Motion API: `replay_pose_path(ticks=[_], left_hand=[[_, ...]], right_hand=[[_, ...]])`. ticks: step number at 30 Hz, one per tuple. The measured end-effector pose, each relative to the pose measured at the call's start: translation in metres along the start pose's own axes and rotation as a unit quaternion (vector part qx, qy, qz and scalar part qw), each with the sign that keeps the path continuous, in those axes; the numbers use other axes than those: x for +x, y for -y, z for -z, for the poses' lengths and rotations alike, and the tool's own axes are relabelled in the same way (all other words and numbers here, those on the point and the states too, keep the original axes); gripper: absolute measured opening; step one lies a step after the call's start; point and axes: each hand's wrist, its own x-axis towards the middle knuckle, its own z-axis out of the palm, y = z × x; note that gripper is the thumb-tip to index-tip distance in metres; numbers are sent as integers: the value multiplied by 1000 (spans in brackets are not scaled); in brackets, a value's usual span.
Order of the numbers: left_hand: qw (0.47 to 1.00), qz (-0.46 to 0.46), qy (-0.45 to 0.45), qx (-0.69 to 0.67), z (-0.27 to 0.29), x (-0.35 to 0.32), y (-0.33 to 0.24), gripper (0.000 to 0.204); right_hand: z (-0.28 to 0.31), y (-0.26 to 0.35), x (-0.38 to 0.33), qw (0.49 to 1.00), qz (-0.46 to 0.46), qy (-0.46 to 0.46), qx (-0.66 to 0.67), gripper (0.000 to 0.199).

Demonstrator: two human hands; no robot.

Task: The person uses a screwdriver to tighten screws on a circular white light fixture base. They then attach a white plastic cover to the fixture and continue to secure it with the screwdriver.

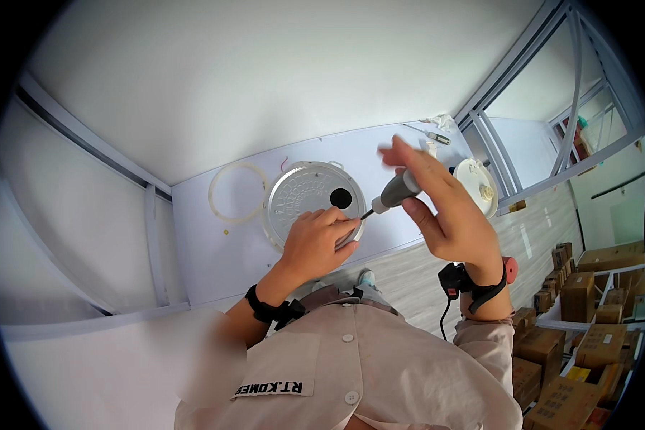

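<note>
A round silver metal lid [294, 190] with an embossed pattern and a dark round spot lies on the white table. My left hand [315, 240] rests on its near right part, with bent fingers over the top and the thumb by the rim. In my right hand [451, 215] is a screwdriver [398, 190] with a grey handle, held between thumb and fingers; the fingertips are smeared by motion. Its dark shaft slants down to the left, and its tip meets the lid's right rim, close to my left fingertips. Whatever sits under the tip is too small to tell.
A pale ring [211, 197] lies left of the lid. Right of my right hand stands a round white part [473, 179] at the table's edge. Another screwdriver [437, 137] lies at the far right. Metal framing [491, 154] borders the table; cardboard boxes [577, 297] fill the lower right.
</note>
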Motion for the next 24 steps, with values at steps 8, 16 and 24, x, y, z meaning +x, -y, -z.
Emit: replay_pose_path(ticks=[8, 16, 24], left_hand=[[1000, -4, 4, 7, -1, 1, -1, 38], [1000, 3, 0, 8, -2, -1, -1, 39], [1000, 8, 0, 8, -2, 0, -1, 40]], right_hand=[[3, 0, -5, 994, 10, 14, -110, 69], [-2, -9, -6, 999, 23, -8, 35, 60], [-9, -5, -10, 999, 5, -46, -1, 52]])
